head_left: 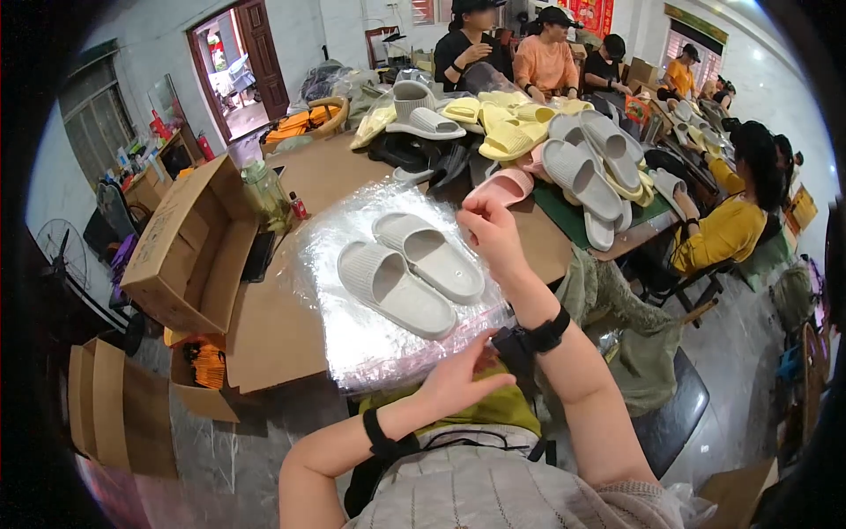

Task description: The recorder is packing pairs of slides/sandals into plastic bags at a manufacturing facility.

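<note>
A pair of grey slide sandals (401, 291) lies side by side on a stack of clear plastic bags (352, 344) at the table's near edge. My right hand (493, 236) is raised just right of the sandals, its fingers curled and pinched together. Whether anything thin is between them I cannot make out. Lower down, my left hand (458, 381) is by the near edge of the stack, thumb spread from the fingers and nothing visible in it. Its fingertips come close to the dark device (513, 348) on my right wrist and are partly hidden there.
Beyond the bags rises a heap of grey slides (582, 172) and yellow slides (511, 132), with a pink slide (500, 187) in front. An open cardboard box (198, 251), a glass jar (267, 196) and a small red bottle (298, 206) stand left. Several co-workers sit around the tables.
</note>
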Available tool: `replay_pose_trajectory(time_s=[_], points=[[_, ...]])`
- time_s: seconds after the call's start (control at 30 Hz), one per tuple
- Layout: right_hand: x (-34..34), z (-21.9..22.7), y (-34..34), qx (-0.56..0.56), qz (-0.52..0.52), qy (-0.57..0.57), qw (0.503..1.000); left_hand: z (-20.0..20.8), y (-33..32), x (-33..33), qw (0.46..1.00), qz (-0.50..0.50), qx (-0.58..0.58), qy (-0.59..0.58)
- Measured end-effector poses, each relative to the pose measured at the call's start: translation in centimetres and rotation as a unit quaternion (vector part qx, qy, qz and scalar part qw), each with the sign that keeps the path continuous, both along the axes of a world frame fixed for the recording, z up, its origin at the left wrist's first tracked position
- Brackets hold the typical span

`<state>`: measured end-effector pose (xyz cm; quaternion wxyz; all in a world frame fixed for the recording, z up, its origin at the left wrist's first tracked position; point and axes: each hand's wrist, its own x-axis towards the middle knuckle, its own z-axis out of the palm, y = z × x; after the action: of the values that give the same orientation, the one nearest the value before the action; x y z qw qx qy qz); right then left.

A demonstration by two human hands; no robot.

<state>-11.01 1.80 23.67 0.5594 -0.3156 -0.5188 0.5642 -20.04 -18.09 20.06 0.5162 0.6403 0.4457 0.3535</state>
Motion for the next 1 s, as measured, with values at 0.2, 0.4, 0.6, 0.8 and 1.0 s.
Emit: replay_pose_trajectory(time_s=[0.2,0.4,0.6,0.8,1.0], points=[[2.7,-2.9,2.3,0.066,-0.069,-0.091,0.991,-2.3,2.2,-6.5,0.835,0.168,0.339,0.399],[7.3,-7.6,6.8,0.213,-0.241,-0.337,0.885,-5.8,3.9,-12.1,0.788,0.289,0.252,0.481],[10.2,-9.5,13.1,0.179,-0.249,-0.473,0.826,-8.5,3.8,-14.6,0.851,0.277,0.233,0.381],[6.4,-9.6,17.1,0.193,-0.344,-0.560,0.729,-8.6,3.9,-14.2,0.849,0.290,0.238,0.373],[9.6,-8.9,19.8,0.089,-0.518,-0.499,0.689,-9.0,3.7,-14.3,0.845,0.296,0.237,0.377]])
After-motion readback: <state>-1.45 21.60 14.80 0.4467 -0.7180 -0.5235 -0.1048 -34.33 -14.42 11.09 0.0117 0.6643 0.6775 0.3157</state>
